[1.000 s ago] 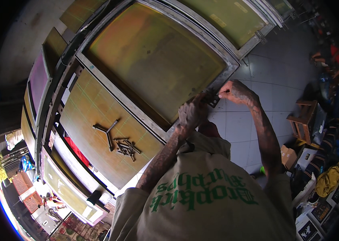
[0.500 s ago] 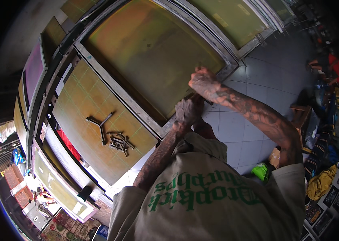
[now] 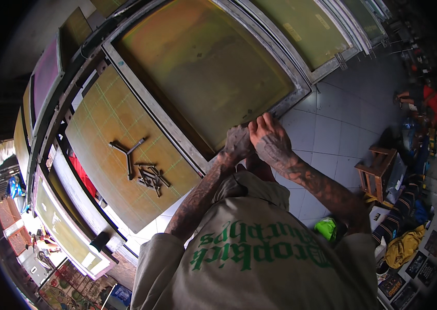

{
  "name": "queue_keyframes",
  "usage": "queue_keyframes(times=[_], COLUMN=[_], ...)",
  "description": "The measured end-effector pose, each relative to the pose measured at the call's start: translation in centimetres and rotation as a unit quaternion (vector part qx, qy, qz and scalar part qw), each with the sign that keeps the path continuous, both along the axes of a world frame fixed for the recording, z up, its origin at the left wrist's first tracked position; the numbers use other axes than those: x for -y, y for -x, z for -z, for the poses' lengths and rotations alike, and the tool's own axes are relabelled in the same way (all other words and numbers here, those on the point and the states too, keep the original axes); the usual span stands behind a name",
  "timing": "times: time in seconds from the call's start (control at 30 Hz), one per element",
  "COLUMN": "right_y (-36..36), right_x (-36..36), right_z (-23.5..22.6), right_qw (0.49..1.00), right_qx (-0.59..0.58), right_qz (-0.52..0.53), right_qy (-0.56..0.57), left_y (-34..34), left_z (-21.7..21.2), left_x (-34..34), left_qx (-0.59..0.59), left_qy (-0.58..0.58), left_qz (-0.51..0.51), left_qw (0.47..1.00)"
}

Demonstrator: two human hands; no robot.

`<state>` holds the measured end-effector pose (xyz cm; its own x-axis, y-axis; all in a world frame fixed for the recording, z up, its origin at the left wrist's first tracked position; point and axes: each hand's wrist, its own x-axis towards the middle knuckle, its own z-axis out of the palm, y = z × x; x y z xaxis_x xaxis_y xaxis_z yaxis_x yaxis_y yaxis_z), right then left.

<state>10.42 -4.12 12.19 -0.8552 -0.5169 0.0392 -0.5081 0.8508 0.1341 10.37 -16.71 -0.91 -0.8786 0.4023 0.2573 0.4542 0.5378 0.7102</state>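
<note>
In front of me lies a large screen-printing frame (image 3: 165, 120) with a metal border and a yellowish mesh (image 3: 208, 67). At its near edge my left hand (image 3: 237, 142) is closed, knuckles up; what its fingers grip is hidden. Close beside it, my right hand (image 3: 270, 138) has its fingers bent down over the same edge, and whatever is under them does not show. On the left, a tan board (image 3: 99, 119) with green grid lines carries a three-armed Y-shaped wrench (image 3: 128, 154) and a small heap of metal bolts (image 3: 151, 177).
More framed screens (image 3: 301, 31) stand at the upper right. Purple-tinted screen (image 3: 48, 77) and other boards sit along the curved rail at left. Beyond the tiled floor (image 3: 332, 129) are a wooden stool (image 3: 376, 170), a green bag (image 3: 326, 228), yellow cloth (image 3: 406, 246) and a person in red (image 3: 434, 103).
My right hand has come down from above the mesh to the frame's near edge, next to my left hand. The left hand stays nearly in place. The view has shifted slightly.
</note>
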Motion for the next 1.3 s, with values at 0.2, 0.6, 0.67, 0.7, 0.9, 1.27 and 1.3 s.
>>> queue_keyframes(times=[0.2, 0.6, 0.67, 0.7, 0.9, 1.27, 1.3], right_y=[0.2, 1.6, 2.1, 2.3, 3.8, 2.8, 2.9], right_x=[-2.2, -5.2, -6.0, -6.3, -5.4, -8.0, -7.8], right_z=[-2.4, -2.8, -2.6, -2.9, -4.8, -3.0, -3.4], right_qw=[0.931, 0.959, 0.959, 0.958, 0.979, 0.968, 0.967], right_qx=[0.137, 0.204, 0.214, 0.220, 0.201, 0.078, 0.060], right_qz=[0.282, -0.002, -0.036, -0.053, -0.010, -0.227, -0.240], right_qy=[0.186, 0.195, 0.185, 0.174, -0.024, -0.073, -0.053], left_y=[1.1, 0.6, 0.4, 0.2, 0.1, 0.3, 0.3], left_z=[-3.1, -4.0, -4.3, -4.7, -3.7, -4.2, -4.3], left_x=[-0.6, -2.2, -2.4, -2.4, -2.4, -3.3, -3.1], left_qx=[0.135, 0.124, 0.109, 0.093, 0.059, 0.031, 0.037], left_qy=[0.090, 0.022, 0.000, -0.010, -0.031, -0.043, -0.045], left_qz=[0.036, -0.035, -0.053, -0.058, -0.082, -0.078, -0.073], left_qw=[0.986, 0.991, 0.993, 0.994, 0.994, 0.996, 0.996])
